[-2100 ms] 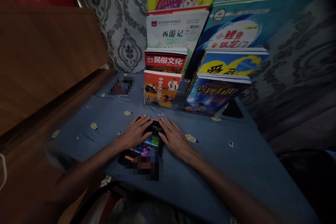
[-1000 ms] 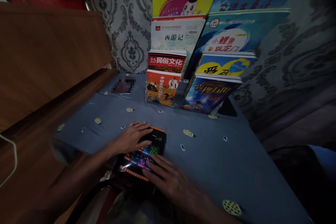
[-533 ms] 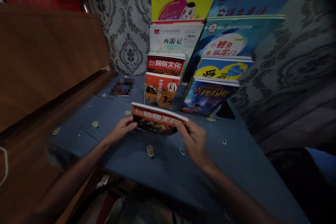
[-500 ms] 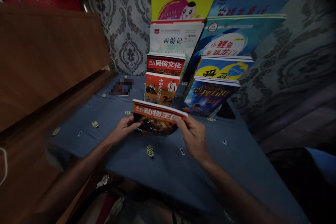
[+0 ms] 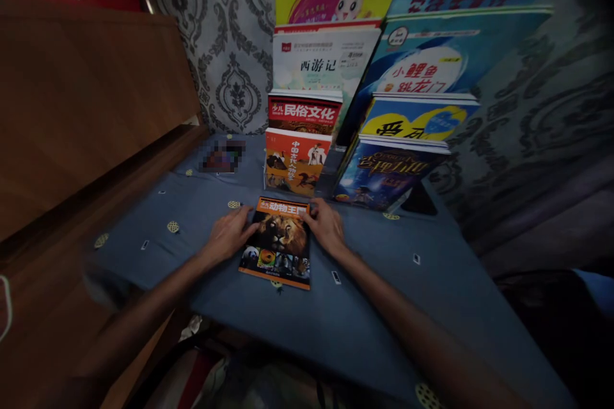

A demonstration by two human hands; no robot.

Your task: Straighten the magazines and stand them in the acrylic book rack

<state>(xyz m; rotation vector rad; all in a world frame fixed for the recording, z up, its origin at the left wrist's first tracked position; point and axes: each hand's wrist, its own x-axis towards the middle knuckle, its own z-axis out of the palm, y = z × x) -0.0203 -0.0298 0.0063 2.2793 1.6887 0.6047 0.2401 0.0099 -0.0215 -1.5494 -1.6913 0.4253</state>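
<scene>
An animal book (image 5: 281,236) with a lion on its black and orange cover lies face up, flat or nearly flat, on the blue tablecloth (image 5: 364,307). My left hand (image 5: 230,230) holds its left edge, thumb over the cover. At the upper right corner, my right hand (image 5: 327,225) grips the book with its thumb on the front; the other fingers are partly hidden. Just behind it stands an orange book (image 5: 297,163) in a stepped row, below a red book (image 5: 304,114) and a pale book (image 5: 321,61).
To the right rises a second stepped row, with a dark blue book (image 5: 388,172) in front. A dark flat object (image 5: 419,199) lies beside it. A blurred-out item (image 5: 222,156) is at the back left. A wooden cabinet (image 5: 96,83) borders the table's left side.
The animal book has come down from a raised, tilted position onto the tablecloth, its whole cover now showing. Both hands moved with it, the right one shifting left and away from me.
</scene>
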